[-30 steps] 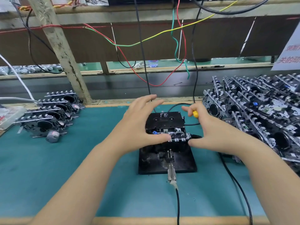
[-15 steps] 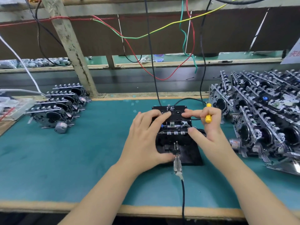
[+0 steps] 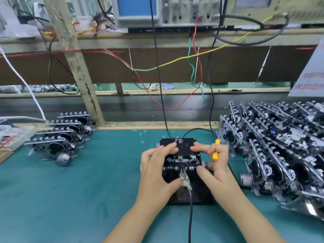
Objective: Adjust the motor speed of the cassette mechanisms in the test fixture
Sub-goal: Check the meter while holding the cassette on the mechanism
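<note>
A black test fixture (image 3: 199, 194) lies on the green mat, with a cassette mechanism (image 3: 183, 161) seated in it and a black cassette marked "FE" (image 3: 182, 142) at its far end. My left hand (image 3: 156, 171) lies over the mechanism's left side, fingers stretched across the top and thumb low by the metal clip (image 3: 184, 178). My right hand (image 3: 217, 170) grips a small yellow screwdriver (image 3: 215, 153) in its curled fingers. Its forefinger touches the cassette top and its thumb presses the mechanism's front right corner.
Several more mechanisms are stacked at the right (image 3: 280, 151) and a smaller group stands at the left (image 3: 61, 137). Coloured wires (image 3: 175, 60) hang from the instruments on the shelf (image 3: 140, 9). A slanted post (image 3: 75, 67) rises at the left. A black cable (image 3: 190, 216) runs toward me.
Both hands have come down and toward me, setting the mechanism into the fixture. The view has tilted up, so the shelf instruments now show.
</note>
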Motion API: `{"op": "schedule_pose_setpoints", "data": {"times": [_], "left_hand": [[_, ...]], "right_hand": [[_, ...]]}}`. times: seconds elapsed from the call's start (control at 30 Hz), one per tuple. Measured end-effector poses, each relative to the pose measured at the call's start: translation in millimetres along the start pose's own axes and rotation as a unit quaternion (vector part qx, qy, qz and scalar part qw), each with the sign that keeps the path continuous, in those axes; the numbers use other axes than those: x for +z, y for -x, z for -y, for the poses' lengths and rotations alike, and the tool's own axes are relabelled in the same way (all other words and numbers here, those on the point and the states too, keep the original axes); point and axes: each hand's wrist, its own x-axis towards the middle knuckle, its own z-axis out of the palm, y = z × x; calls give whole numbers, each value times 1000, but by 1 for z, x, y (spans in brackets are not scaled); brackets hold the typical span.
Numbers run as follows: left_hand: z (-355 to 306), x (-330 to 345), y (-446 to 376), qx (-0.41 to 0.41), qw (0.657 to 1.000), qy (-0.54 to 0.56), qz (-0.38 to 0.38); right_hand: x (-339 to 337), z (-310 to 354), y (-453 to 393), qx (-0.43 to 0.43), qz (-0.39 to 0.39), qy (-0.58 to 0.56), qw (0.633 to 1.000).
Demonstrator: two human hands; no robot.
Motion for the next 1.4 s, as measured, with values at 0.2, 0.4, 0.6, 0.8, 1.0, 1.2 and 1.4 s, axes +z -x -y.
{"op": "schedule_pose_setpoints", "data": {"times": [0.2, 0.4, 0.6, 0.8, 1.0, 1.2, 1.4], "left_hand": [[2, -12, 7, -97, 986, 125, 59], [-3, 3, -5, -64, 994, 84, -25], [0, 3, 2, -16, 999, 19, -20], [6, 4, 4, -37, 999, 9, -25], [4, 4, 3, -16, 999, -14, -34], [4, 5, 3, -4, 999, -19, -40], [3, 4, 4, 5, 999, -31, -40]], "right_hand": [[5, -14, -18, -8, -37, 28, 999], [7, 1, -23, 44, -61, -12, 997], [4, -6, -3, -4, 14, 86, 996], [2, -8, -3, -2, 16, 98, 995], [2, -1, -3, -5, 10, 90, 996], [3, 2, -1, 10, 3, 96, 995], [1, -1, -1, 9, 9, 104, 995]]}}
